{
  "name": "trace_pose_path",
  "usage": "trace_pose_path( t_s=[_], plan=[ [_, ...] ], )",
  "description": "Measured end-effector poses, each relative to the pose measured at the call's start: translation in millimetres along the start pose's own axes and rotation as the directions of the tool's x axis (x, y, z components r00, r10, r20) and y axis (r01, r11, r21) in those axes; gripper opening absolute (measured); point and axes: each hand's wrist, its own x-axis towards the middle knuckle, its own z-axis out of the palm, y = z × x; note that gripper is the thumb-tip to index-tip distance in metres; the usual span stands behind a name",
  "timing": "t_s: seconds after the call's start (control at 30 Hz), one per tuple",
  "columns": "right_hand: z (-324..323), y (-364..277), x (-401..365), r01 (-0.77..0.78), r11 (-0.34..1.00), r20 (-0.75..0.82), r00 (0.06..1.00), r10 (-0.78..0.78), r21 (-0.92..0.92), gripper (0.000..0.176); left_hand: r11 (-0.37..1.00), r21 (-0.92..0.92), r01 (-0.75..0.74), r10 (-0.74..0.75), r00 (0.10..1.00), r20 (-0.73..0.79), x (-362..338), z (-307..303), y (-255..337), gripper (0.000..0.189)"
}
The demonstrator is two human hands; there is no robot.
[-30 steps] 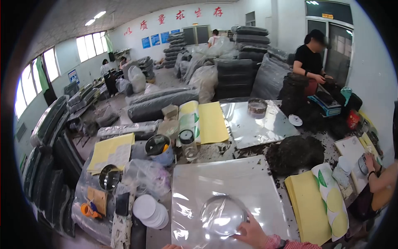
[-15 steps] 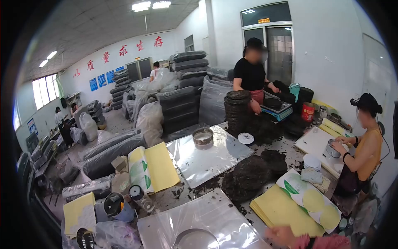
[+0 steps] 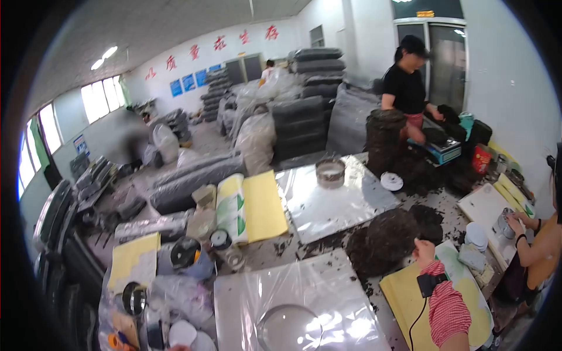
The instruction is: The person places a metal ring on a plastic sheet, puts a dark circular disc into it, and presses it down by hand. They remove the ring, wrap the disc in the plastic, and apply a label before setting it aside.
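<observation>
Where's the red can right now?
In the head view, the red can is toward the upper right, just right of the blue-sided scale, near the person in black.

Head view, forward and down, table close below

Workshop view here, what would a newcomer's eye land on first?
Probably the dark, clumpy heap right of centre, with the person's right hand at its edge. Next, perhaps, the glossy board at the bottom centre, throwing bright reflections around a large ring. Farther off, the big red characters stand out on the pale far wall.
</observation>
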Motion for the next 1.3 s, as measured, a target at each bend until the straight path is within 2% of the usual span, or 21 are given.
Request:
trace_pose_path(
  t_s=[0.07, 0.1, 0.17, 0.23, 0.27, 0.3, 0.4, 0.43, 0.53, 0.6, 0.67, 0.7, 0.73, 0.77, 0.8, 0.83, 0.87, 0.93, 1.1, 1.2, 1.3],
  plan=[
    [-8, -3, -9, -0.019, 0.994, 0.073, 0.997, 0.012, 0.106, 0.015, 1.000, 0.027, -0.013, 0.017, 0.989, -0.150, 2, 10, -15, 0.022],
    [-8, -7, -20, -0.026, 0.995, 0.082, 0.996, 0.018, 0.100, 0.015, 0.998, 0.009, -0.062, 0.062, 0.963, -0.264, -9, 10, 45, 0.018],
    [-3, -27, -53, -0.080, 0.988, 0.092, 0.993, 0.068, 0.132, 0.013, 0.881, -0.137, -0.453, 0.411, 0.876, -0.253, -31, 18, 147, 0.010],
    [8, -36, -94, -0.102, 0.988, 0.175, 0.981, 0.080, 0.118, 0.014, 0.680, -0.198, -0.706, 0.707, 0.703, -0.077, -45, 62, 196, 0.016],
    [15, -33, -116, -0.121, 0.985, 0.241, 0.966, 0.090, 0.120, 0.014, 0.671, -0.178, -0.720, 0.738, 0.673, 0.055, -47, 106, 193, 0.017],
    [21, -25, -137, -0.014, 0.998, 0.336, 0.941, 0.033, -0.059, 0.014, 0.747, 0.078, -0.660, 0.563, 0.692, 0.452, -50, 126, 201, 0.023],
    [36, 24, -195, 0.204, 0.954, 0.578, 0.815, -0.040, -0.221, 0.018, 0.749, -0.260, -0.610, 0.651, 0.750, 0.116, -66, 135, 192, 0.029],
    [47, 32, -221, 0.232, 0.950, 0.626, 0.778, -0.053, -0.208, 0.020, 0.648, -0.270, -0.712, 0.734, 0.678, -0.025, -64, 128, 187, 0.044],
    [100, -9, -316, -0.479, 0.853, 0.462, 0.721, 0.516, -0.206, 0.027, 0.614, -0.250, -0.749, 0.756, 0.649, -0.089, -52, 81, 212, 0.062],
    [107, 20, -334, -0.461, 0.852, 0.567, 0.643, 0.515, -0.250, 0.031, 0.686, -0.262, -0.678, 0.712, 0.701, 0.050, -40, 104, 193, 0.080],
    [117, -3, -335, -0.362, 0.862, 0.617, 0.601, 0.508, -0.356, 0.055, 0.753, -0.169, -0.636, 0.658, 0.728, 0.194, -32, 125, 174, 0.089],
    [126, -23, -333, 0.353, 0.827, 0.725, 0.682, 0.092, -0.437, 0.065, 0.782, -0.187, -0.594, 0.623, 0.735, 0.270, -29, 124, 173, 0.092],
    [132, -42, -332, 0.860, 0.338, 0.851, 0.471, -0.234, -0.383, 0.074, 0.783, -0.196, -0.590, 0.621, 0.733, 0.277, -20, 118, 186, 0.092],
    [155, -68, -333, 0.879, 0.356, 0.944, 0.329, 0.028, -0.317, 0.092, 0.772, -0.090, -0.629, 0.616, 0.707, 0.348, -11, 109, 204, 0.087],
    [173, -52, -335, 0.925, 0.310, 0.975, 0.217, 0.049, -0.221, 0.097, 0.742, 0.014, -0.670, 0.606, 0.680, 0.413, -3, 105, 218, 0.083],
    [188, -31, -343, 0.955, 0.168, 0.962, 0.218, 0.163, -0.245, 0.096, 0.688, 0.058, -0.723, 0.594, 0.607, 0.528, 7, 111, 224, 0.110],
    [199, -12, -352, 0.970, 0.024, 0.936, 0.228, 0.270, -0.243, 0.096, 0.693, 0.055, -0.718, 0.588, 0.608, 0.534, 9, 123, 224, 0.110],
    [208, 13, -356, 0.963, -0.020, 0.931, 0.265, 0.250, -0.269, 0.091, 0.523, 0.336, -0.783, 0.488, 0.598, 0.636, 6, 151, 225, 0.113],
    [202, 65, -357, 0.948, -0.113, 0.912, 0.318, 0.260, -0.298, 0.058, 0.569, 0.350, -0.744, 0.551, 0.661, 0.510, -5, 210, 201, 0.101],
    [200, 87, -345, 0.917, 0.146, 0.917, 0.337, 0.216, -0.371, 0.061, 0.481, 0.281, -0.830, 0.474, 0.516, 0.713, 8, 190, 215, 0.103],
    [198, 77, -346, 0.904, 0.174, 0.911, 0.353, 0.212, -0.390, 0.059, 0.532, 0.294, -0.794, 0.475, 0.567, 0.672, 3, 201, 208, 0.108]
  ],
)
